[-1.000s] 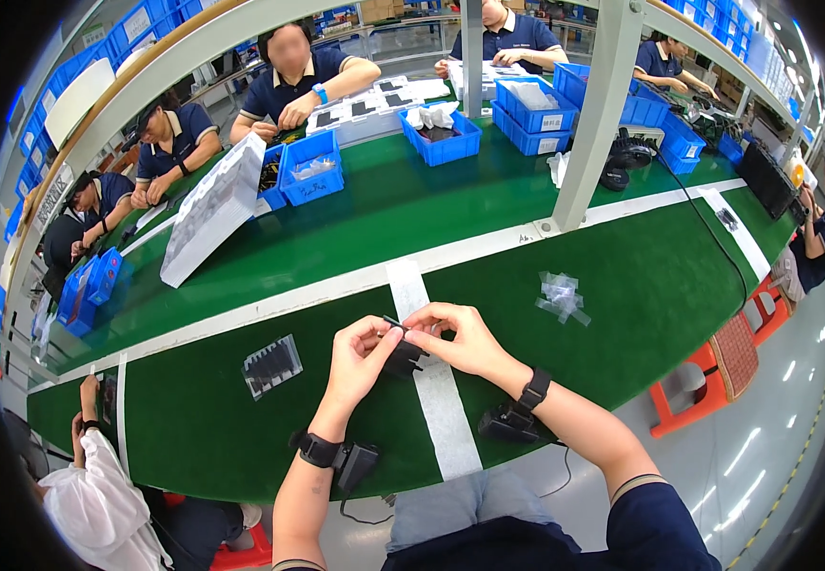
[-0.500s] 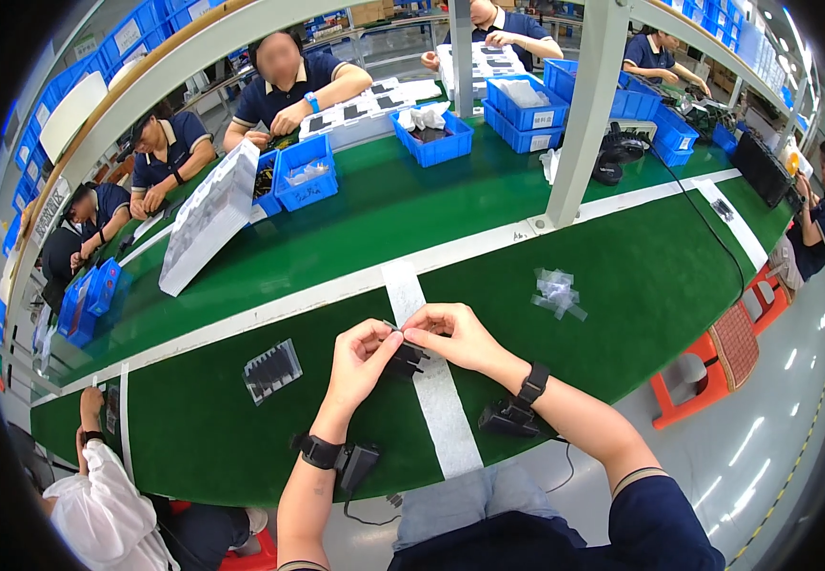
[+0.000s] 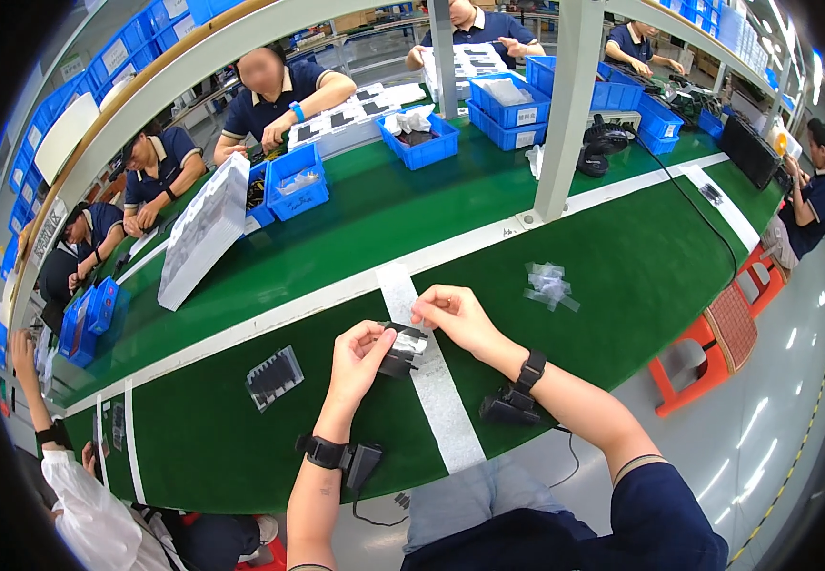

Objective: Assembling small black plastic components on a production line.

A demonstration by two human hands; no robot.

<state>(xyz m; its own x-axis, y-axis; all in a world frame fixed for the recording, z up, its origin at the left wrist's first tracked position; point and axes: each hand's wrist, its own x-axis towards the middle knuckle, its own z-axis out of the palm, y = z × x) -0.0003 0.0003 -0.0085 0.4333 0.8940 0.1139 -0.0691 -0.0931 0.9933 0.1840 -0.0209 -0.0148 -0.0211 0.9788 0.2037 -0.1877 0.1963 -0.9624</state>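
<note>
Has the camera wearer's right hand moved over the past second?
Yes. Against the white strip across the green table, the right hand has moved forward and a little rightward, drawing apart from the left hand.

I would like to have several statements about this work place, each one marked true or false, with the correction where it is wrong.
1. The left hand holds a small black part. True.
2. Clear pieces lie to the right of both hands. True.
3. The right hand is touching the clear pieces. False: it is apart from them, near the left hand.
4. Black strips lie on the green table, left of the left hand. True.
5. The big white slab lies flat. False: it is tilted.
</note>
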